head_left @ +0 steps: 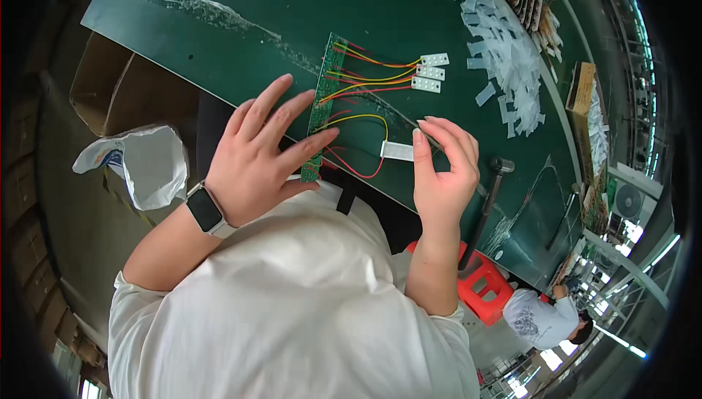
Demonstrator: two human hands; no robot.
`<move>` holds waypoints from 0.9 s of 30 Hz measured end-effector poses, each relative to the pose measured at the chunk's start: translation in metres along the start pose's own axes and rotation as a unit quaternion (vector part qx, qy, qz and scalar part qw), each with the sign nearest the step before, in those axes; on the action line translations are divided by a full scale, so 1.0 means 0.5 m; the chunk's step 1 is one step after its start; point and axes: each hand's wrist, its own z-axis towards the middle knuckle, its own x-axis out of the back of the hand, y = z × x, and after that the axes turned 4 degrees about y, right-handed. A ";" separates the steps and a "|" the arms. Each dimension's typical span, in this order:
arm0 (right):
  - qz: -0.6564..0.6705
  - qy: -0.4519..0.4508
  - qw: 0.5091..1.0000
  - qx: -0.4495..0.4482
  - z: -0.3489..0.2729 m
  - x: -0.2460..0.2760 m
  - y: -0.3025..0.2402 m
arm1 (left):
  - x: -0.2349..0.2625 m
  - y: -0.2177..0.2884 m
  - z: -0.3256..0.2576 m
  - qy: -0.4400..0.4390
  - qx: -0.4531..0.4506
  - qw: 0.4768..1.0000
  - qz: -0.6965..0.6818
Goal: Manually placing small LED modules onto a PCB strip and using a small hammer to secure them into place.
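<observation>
a: where is the board?

b: the narrow green circuit board (322, 99) lies on the dark green table (241, 11), its near end under the fingers of the left hand (259, 157), which is spread flat and pressing, gripping nothing.

a: and the right hand (442, 172)?

b: thumb and fingertips are pinched on a small white module (397, 151), just beside the board, on red and yellow wires (358, 117).

a: handling?

b: probably light and stiff, with thin wires and delicate joints; hold board edges and module sides, don't tug the wires.
</observation>
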 end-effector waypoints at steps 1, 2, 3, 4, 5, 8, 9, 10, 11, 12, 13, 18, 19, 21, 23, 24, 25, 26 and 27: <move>-0.007 0.005 1.000 0.012 0.002 0.001 0.005 | -0.010 0.001 -0.007 0.010 0.009 1.000 -0.009; -0.013 0.009 1.000 0.024 0.006 0.000 0.011 | -0.018 0.000 -0.013 0.020 0.018 0.999 -0.017; -0.011 0.022 0.999 0.044 0.066 0.001 0.025 | -0.015 -0.015 0.028 0.041 0.014 0.999 -0.006; -0.028 0.009 0.997 0.069 0.075 0.008 0.024 | -0.009 -0.016 0.024 0.043 0.017 0.999 -0.016; -0.043 -0.003 0.995 0.093 0.087 0.013 0.023 | -0.001 -0.018 0.019 0.044 0.021 0.998 -0.025; -0.040 -0.023 0.995 0.093 0.134 0.002 0.028 | 0.024 -0.032 0.001 0.065 0.029 0.997 -0.019; -0.009 -0.035 0.996 0.076 0.162 -0.016 0.041 | 0.021 -0.039 0.002 0.086 0.044 0.995 -0.023; -0.003 -0.055 0.998 0.042 0.188 -0.032 0.049 | 0.022 -0.045 0.002 0.088 0.049 0.995 -0.017; -0.011 -0.056 0.997 0.055 0.219 -0.050 0.049 | 0.025 -0.049 0.002 0.094 0.052 0.994 -0.015; -0.039 -0.074 0.996 0.041 0.249 -0.068 0.046 | 0.026 -0.052 0.001 0.099 0.053 0.994 -0.015; -0.068 -0.092 0.993 0.027 0.277 -0.084 0.043 | 0.025 -0.053 0.001 0.104 0.053 0.993 -0.017; -0.076 -0.002 0.984 0.158 0.374 -0.192 0.050 | 0.027 -0.046 -0.005 0.101 0.053 0.993 -0.018; -0.104 0.004 0.973 0.204 0.377 -0.203 0.047 | 0.029 -0.044 -0.010 0.100 0.048 0.994 -0.017; -0.108 -0.019 0.975 0.192 0.373 -0.214 0.045 | 0.031 -0.045 -0.019 0.116 0.053 0.991 -0.040; -0.143 -0.016 0.960 0.240 0.382 -0.217 0.049 | 0.034 -0.054 -0.019 0.115 0.052 0.991 -0.051; -0.141 -0.016 0.957 0.253 0.386 -0.212 0.050 | 0.034 -0.061 -0.021 0.132 0.051 0.988 -0.057; -0.142 -0.009 0.954 0.264 0.389 -0.209 0.062 | 0.031 -0.065 -0.020 0.145 0.045 0.986 -0.066; -0.158 -0.011 0.947 0.278 0.394 -0.201 0.077 | 0.037 -0.068 -0.013 0.146 0.042 0.986 -0.067; -0.169 -0.015 0.942 0.291 0.395 -0.193 0.080 | 0.040 -0.071 -0.009 0.148 0.038 0.987 -0.053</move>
